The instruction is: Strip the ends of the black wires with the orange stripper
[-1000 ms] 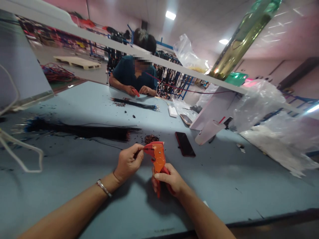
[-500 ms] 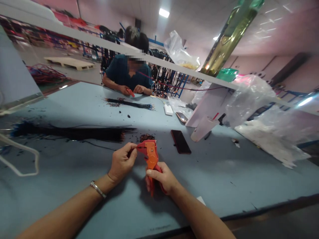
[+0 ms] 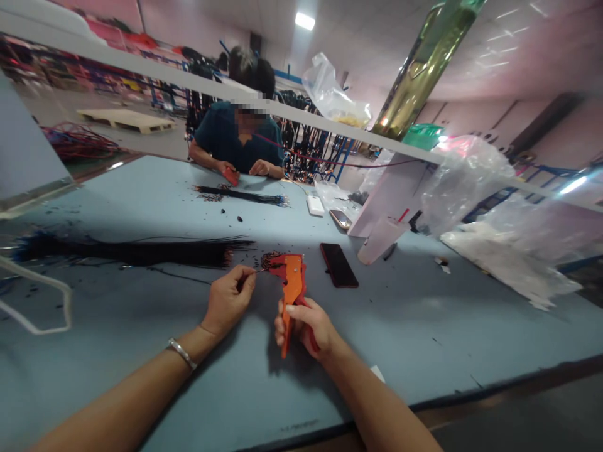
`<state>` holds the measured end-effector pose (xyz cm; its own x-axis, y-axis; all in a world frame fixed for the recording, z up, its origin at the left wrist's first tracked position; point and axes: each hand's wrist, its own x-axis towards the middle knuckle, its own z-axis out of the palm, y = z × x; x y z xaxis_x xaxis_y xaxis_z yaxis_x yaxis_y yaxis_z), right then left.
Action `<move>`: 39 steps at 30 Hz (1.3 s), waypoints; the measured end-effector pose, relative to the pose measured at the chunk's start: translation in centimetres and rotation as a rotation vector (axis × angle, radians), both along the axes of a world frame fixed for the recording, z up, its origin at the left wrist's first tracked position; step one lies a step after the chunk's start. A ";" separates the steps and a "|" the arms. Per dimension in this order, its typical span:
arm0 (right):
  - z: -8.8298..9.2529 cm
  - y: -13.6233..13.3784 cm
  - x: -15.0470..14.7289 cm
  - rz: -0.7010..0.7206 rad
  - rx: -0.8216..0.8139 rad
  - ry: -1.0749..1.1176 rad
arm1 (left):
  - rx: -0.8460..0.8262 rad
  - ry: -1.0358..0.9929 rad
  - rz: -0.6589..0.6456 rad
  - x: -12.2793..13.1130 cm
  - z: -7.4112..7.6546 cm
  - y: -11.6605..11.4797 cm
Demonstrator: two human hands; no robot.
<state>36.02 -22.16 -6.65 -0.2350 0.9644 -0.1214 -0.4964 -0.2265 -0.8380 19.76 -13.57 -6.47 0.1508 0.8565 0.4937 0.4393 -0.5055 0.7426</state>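
At a blue-grey desk in a workshop, a person's left hand pinches a thin wire between thumb and forefinger, the fingers closed tight near its free end, seemingly so that the short length stays stiff and level with the head of an orange stripping tool. The right hand is wrapped around the tool's handles, its fingers curled shut on them. The tool stands nearly upright off the desk, and its head points to nine o'clock to meet the wire tip. Whether the tip sits inside the head or just before it cannot be told. A small heap of dark scraps lies just beyond the head at twelve o'clock, probably where cuttings drop. A long bundle of black wires stretches across the desk at ten o'clock from the left hand, within easy reach of that arm. A dark phone rests flat at two o'clock from the tool, clear of both hands. At twelve o'clock, across the desk, a co-worker in a dark top bends over a second wire bundle. Clear plastic bags pile up at two o'clock.
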 end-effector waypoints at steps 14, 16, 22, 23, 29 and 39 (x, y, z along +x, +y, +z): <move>1.3 -0.4 1.2 -0.122 0.133 -0.224 | -0.066 -0.065 -0.054 -0.1 -0.1 0.1; 1.7 -0.4 1.3 -0.195 0.215 -0.479 | -0.086 -0.082 -0.056 -0.1 0.0 0.1; 1.1 -0.2 1.1 -0.460 0.631 -1.367 | -0.232 -0.178 -0.153 0.1 0.2 -0.3; 0.9 -0.2 1.0 -0.457 0.698 -1.444 | -0.268 -0.206 -0.198 0.1 0.4 -0.5; 0.1 0.1 0.9 -0.416 0.830 -1.681 | -0.388 -0.345 -0.339 0.2 1.2 -1.4; -0.2 1.2 1.1 -0.493 0.808 -1.727 | -0.405 -0.315 -0.388 0.5 1.4 -1.1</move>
